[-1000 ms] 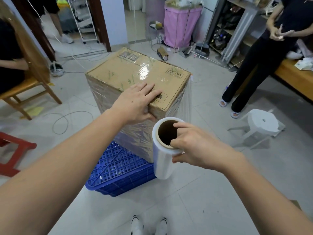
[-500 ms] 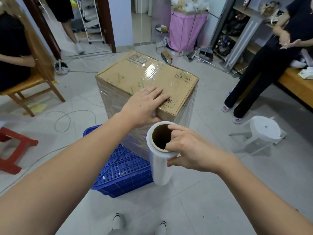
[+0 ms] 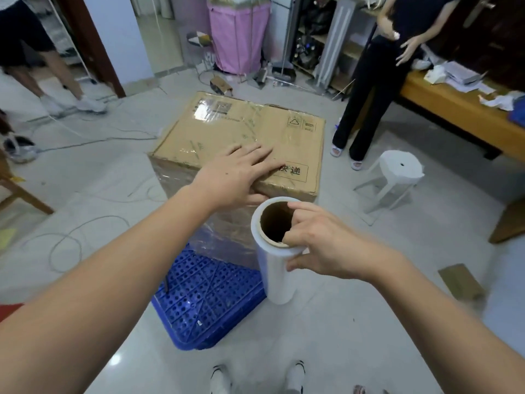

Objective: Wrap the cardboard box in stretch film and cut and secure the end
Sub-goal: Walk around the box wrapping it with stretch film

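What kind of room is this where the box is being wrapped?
Probably a room of a home used as an informal packing space: tiled floor, a pink fabric laundry hamper, a white plastic stool, and the cardboard box on a blue plastic pallet.

Left arm extends from the lower left of the frame toward the centre, forearm bare. Left hand [image 3: 237,173] lies palm down, fingers straight and slightly spread, thumb tucked low. Right arm enters from the lower right. Right hand [image 3: 321,243] is curled: index finger hooked forward and down, thumb opposed below, wrist bent slightly inward.
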Available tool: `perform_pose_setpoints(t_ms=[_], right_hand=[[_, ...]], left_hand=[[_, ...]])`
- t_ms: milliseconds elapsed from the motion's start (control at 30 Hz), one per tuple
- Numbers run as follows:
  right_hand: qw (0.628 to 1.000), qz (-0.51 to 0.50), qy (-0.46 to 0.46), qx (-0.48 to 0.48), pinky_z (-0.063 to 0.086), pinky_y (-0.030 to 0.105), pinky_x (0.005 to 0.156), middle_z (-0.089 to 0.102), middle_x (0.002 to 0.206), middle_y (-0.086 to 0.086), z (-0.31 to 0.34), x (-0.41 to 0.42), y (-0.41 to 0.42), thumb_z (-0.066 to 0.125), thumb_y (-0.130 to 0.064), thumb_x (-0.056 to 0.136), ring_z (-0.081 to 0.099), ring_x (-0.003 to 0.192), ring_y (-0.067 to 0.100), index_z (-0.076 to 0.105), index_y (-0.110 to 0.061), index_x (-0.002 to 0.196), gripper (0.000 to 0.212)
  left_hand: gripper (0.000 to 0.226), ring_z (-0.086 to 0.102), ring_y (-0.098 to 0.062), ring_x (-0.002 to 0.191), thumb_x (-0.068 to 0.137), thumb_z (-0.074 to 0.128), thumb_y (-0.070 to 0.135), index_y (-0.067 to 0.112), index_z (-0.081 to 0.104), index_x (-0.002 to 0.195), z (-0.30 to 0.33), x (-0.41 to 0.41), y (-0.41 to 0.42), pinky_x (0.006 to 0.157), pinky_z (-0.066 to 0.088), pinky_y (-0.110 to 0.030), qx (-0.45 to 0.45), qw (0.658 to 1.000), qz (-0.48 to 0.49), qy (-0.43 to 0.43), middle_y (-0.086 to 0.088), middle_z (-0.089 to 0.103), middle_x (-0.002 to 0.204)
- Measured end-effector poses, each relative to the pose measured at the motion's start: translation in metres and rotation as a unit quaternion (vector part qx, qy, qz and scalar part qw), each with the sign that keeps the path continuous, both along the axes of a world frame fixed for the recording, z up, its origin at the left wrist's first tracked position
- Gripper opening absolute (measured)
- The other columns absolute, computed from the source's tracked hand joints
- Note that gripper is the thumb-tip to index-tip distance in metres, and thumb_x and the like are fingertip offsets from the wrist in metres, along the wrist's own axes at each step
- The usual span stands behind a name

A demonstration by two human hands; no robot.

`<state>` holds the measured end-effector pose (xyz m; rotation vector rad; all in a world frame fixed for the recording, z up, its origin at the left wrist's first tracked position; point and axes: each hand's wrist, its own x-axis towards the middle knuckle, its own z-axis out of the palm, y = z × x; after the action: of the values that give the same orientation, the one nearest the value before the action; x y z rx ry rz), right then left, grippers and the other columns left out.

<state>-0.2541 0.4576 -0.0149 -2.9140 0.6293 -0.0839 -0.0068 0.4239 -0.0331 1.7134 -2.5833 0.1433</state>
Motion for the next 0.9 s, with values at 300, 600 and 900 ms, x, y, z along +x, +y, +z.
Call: perform_pose_setpoints(t_ms=[300, 600, 900], right_hand=[[0.999, -0.041, -0.022, 0.012, 0.026, 0.041, 0.120, 0.044, 0.073, -0.012, 0.006, 0.008, 0.005, 0.085, -0.033, 0.074, 0.038, 0.082, 0.004, 0.046, -0.034, 0.073, 0.039], [0.998, -0.055, 0.011, -0.022, 0.015, 0.032, 0.123, 0.051, 0.072, -0.010, -0.002, 0.015, 0.004, 0.075, -0.043, 0.082, 0.042, 0.082, 0.010, 0.058, -0.024, 0.076, 0.026], [0.986, -0.104, 0.029, -0.126, 0.041, 0.034, 0.089, 0.050, 0.059, -0.005, -0.013, 0.034, 0.028, 0.058, -0.028, 0.076, 0.042, 0.061, 0.022, 0.047, -0.018, 0.072, 0.015]], left_hand=[[0.082, 0.013, -0.021, 0.157, 0.093, 0.043, 0.075, 0.042, 0.011, 0.161, -0.001, -0.001, -0.010, 0.127, 0.015, -0.045, -0.017, 1.000, -0.017, -0.010, 0.001, 0.014, 0.171], [0.081, 0.019, -0.021, 0.156, 0.091, 0.039, 0.081, 0.043, 0.018, 0.160, -0.004, 0.001, -0.011, 0.126, 0.017, -0.043, -0.038, 0.999, -0.018, 0.000, 0.001, 0.022, 0.169], [0.082, 0.025, -0.022, 0.154, 0.088, 0.024, 0.085, 0.044, 0.019, 0.159, -0.003, 0.000, -0.009, 0.123, 0.023, -0.043, -0.050, 0.999, -0.019, 0.006, 0.000, 0.028, 0.167]])
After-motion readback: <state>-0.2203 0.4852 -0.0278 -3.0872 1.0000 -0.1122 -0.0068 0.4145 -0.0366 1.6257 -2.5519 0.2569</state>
